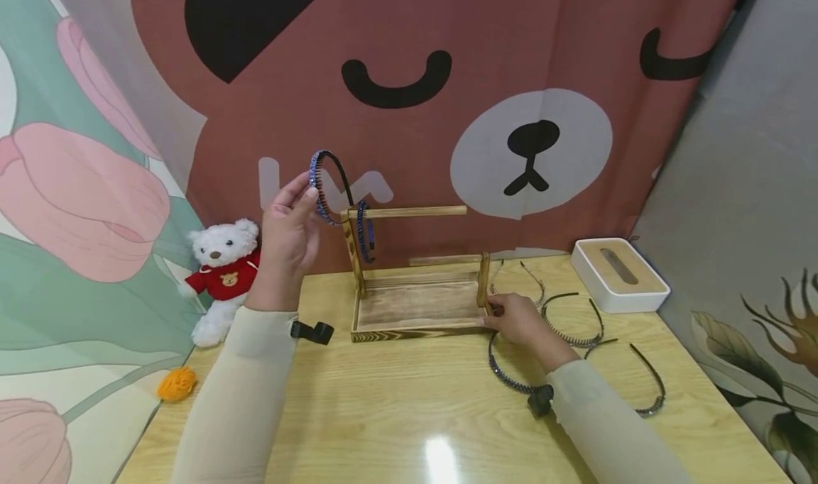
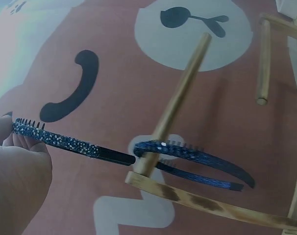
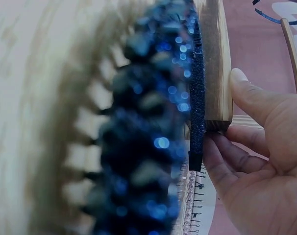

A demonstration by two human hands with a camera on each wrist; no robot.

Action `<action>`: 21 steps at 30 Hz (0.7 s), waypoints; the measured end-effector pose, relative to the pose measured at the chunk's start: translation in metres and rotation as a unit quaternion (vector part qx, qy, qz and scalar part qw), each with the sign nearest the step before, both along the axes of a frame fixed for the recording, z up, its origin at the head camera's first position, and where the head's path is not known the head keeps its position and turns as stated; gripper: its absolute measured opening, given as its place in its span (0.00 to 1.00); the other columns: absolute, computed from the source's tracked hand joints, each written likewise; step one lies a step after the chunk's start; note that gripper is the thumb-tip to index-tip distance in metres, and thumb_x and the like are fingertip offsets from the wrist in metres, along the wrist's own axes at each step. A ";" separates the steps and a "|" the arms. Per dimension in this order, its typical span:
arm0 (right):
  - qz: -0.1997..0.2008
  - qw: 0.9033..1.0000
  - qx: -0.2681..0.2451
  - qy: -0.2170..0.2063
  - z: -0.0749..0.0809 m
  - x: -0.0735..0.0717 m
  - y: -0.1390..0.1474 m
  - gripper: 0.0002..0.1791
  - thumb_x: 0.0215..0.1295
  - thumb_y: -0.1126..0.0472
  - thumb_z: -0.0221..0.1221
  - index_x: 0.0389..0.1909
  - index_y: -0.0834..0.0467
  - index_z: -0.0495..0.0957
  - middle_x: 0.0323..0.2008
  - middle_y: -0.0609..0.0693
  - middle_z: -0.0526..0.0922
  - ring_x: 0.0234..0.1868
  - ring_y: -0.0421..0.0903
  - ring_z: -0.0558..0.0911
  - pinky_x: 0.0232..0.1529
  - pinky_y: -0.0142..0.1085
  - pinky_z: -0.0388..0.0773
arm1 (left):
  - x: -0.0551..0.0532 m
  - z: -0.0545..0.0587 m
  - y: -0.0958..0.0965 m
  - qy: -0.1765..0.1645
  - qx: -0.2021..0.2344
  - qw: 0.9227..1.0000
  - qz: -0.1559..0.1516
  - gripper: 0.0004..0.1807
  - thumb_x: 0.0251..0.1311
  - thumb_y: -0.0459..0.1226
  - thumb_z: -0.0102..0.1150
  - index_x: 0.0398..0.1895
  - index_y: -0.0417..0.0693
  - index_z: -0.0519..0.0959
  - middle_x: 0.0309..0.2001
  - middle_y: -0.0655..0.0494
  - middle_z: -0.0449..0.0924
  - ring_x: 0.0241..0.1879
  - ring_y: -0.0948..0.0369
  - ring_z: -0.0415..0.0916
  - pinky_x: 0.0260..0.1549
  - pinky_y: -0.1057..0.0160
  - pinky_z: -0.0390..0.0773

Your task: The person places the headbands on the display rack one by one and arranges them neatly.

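My left hand [image 1: 289, 232] is raised at the left end of the wooden headband rack [image 1: 418, 334], pinching a blue glittery toothed headband [image 1: 314, 175] between thumb and fingers. In the left wrist view, one dark tip of that headband [image 2: 65, 142] points toward the left end of the top bar [image 2: 185, 83]. A second blue headband [image 1: 361, 234] hangs over this bar, close to the left post. Down at the base, my right hand [image 1: 519, 321] grips the rack's front right corner, thumb on one side and fingers on the other [image 3: 246, 147].
Several headbands lie on the table [image 1: 383, 413] at right, including a dark blue one [image 1: 505, 379] under my right wrist and another [image 1: 658, 399] farther right. A white tissue box [image 1: 620, 296] stands behind them. On the left are a white teddy bear [image 1: 220, 285] and an orange ball-like item [image 1: 177, 384].
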State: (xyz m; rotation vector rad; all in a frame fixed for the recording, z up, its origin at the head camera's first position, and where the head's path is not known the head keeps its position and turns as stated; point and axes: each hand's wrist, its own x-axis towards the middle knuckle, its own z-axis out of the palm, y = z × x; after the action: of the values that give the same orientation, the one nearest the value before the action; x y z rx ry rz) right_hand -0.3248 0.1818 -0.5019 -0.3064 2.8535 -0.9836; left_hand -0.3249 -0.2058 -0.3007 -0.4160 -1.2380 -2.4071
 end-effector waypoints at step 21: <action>0.005 1.000 0.005 -0.003 0.002 -0.001 0.001 0.35 0.76 0.50 0.70 0.76 0.62 0.76 0.60 0.61 0.89 0.60 0.59 0.88 0.58 0.53 0.87 | -0.027 -0.054 0.013 -0.102 -0.039 0.994 0.007 0.12 0.78 0.24 0.57 0.55 0.43 0.83 0.46 0.59 0.80 0.52 0.63 0.74 0.52 0.73 0.79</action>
State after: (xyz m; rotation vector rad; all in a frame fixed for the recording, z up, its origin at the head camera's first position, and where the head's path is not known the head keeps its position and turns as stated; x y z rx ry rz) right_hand -0.3259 0.1824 -0.4999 -0.3179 2.8480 -0.9674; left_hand -0.3518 -0.1931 -0.3547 -0.1869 -1.4197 -2.4437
